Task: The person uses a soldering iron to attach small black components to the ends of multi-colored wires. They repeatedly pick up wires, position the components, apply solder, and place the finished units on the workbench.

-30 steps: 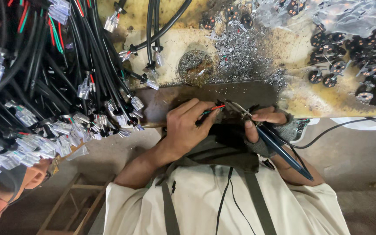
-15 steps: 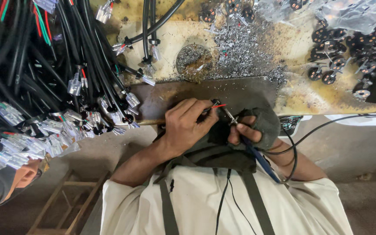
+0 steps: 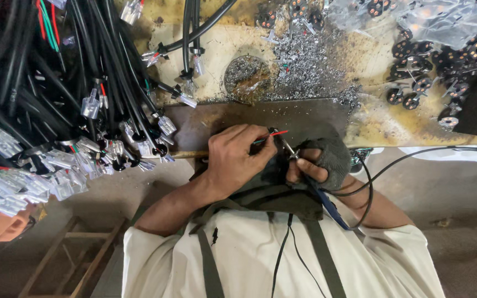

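Observation:
My left hand (image 3: 233, 163) is bare and pinches thin wires (image 3: 269, 136), one red and one greenish, over a dark metal plate (image 3: 216, 118) at the bench edge. My right hand (image 3: 318, 163) wears a grey fingerless glove and grips a soldering iron (image 3: 327, 204) with a blue handle. The iron's metal tip (image 3: 281, 142) meets the wire ends right beside my left fingertips. The iron's black cord (image 3: 415, 157) loops off to the right.
A thick bundle of black cables with clear plastic connectors (image 3: 56, 127) hangs at the left. The stained yellow bench (image 3: 222, 49) carries a round tin (image 3: 247, 74), metal scraps (image 3: 310, 60), black round parts (image 3: 420, 83) and a plastic bag (image 3: 443, 19). A wooden stool (image 3: 67, 259) stands below left.
My right hand has drawn in toward my left, bringing the iron's tip onto the wire ends. Both hands sit slightly lower in the view.

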